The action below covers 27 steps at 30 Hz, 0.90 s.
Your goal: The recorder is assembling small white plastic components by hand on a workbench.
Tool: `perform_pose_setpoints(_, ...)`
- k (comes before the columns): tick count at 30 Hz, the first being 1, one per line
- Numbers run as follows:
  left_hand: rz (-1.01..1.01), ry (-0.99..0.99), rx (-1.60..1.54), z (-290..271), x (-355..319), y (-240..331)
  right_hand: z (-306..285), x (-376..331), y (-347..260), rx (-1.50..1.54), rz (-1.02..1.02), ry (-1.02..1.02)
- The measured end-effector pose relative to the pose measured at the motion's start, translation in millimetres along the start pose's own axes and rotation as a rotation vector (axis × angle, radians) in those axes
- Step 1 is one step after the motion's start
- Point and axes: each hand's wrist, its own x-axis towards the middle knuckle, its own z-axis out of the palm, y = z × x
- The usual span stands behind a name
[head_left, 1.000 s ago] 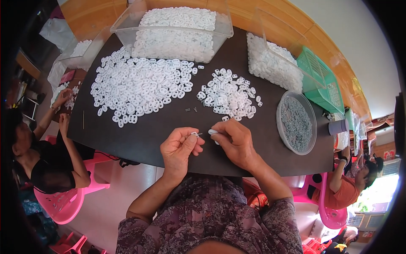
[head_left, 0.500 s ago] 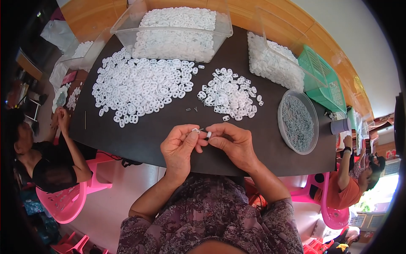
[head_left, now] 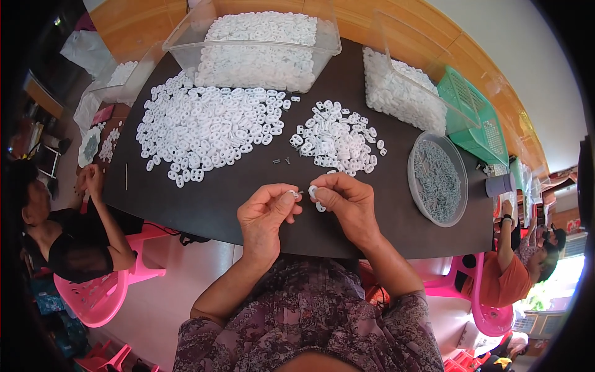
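Note:
In front of my body, my left hand [head_left: 263, 216] pinches a small white plastic piece [head_left: 294, 194] between thumb and fingers. A thin metal spring [head_left: 301, 191] sticks out from it to the right. A short gap away, my right hand [head_left: 352, 209] is closed on a white two-holed plastic piece [head_left: 320, 206], partly covered by the thumb. Beyond my hands lie a large heap of white two-holed pieces [head_left: 207, 127] and a smaller heap of white pieces [head_left: 339, 139]. Two loose springs [head_left: 277, 162] lie between the heaps and my left hand.
A round clear dish of metal springs [head_left: 462, 204] stands at the right, near a grey cup [head_left: 499, 185] and green baskets [head_left: 474, 115]. Clear bins [head_left: 180, 59] of white pieces line the dark table's [head_left: 186, 208] far side. People sit on pink chairs [head_left: 93, 301] at both sides.
My hands have moved apart slightly. The right hand has turned, so the white piece in it now shows its face rather than its edge.

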Motion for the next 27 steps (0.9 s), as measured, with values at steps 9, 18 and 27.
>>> perform_pose_setpoints(9, -0.016, 0.034, 0.048, 6.1, -5.9, 3.8, 0.6, 3.5, -1.0, 0.086, 0.068, 0.023)
perform_pose_setpoints(18, -0.043, 0.012, 0.106, 3.7, -8.6, 0.2, 3.0, 2.4, 0.6, 0.070, 0.028, 0.045)
perform_pose_setpoints(27, -0.060, 0.009, 0.126, 4.2, -8.9, -0.5, 6.6, 1.4, 3.1, 0.045, -0.034, 0.043)
